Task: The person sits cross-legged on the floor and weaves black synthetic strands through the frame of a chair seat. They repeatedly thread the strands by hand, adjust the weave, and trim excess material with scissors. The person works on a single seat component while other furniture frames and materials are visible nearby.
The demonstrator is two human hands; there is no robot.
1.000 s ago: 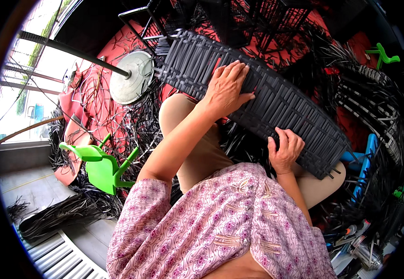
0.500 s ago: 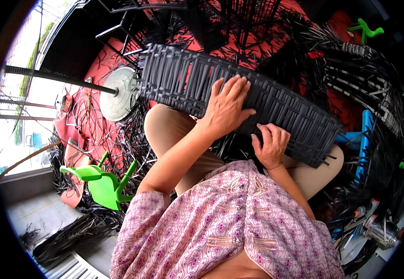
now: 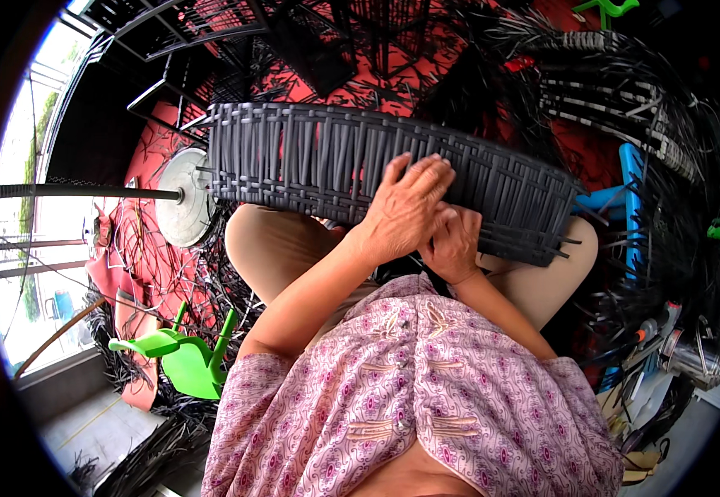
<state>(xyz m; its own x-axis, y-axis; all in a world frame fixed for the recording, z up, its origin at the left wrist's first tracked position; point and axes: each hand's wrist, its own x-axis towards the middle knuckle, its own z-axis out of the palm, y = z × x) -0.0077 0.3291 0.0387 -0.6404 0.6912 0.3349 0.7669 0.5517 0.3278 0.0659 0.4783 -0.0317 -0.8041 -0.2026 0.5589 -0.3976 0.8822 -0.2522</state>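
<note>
A long black woven wicker panel (image 3: 293, 153) lies across my lap, slanting down a little toward the right, with strip ends sticking out at both short ends. My left hand (image 3: 405, 203) rests over its middle, fingers bent together and pressed on the weave. Right beside it, my right hand (image 3: 457, 244) is closed at the panel's near edge, its fingertips against the left hand's thumb side. Whether a single strip is pinched between the fingers is hidden.
Loose black strips lie over the red floor covering (image 3: 149, 153). Around me are a bright green plastic chair (image 3: 194, 369), a round grey base (image 3: 173, 203) with a pole, a blue plastic piece (image 3: 631, 199), a bundle of black strips (image 3: 596, 99) and a metal container (image 3: 695, 360). Black frames stand ahead.
My right hand has moved left and closed in against my left hand. The left fingers have bent more. The panel sits more level, and the whole view has shifted.
</note>
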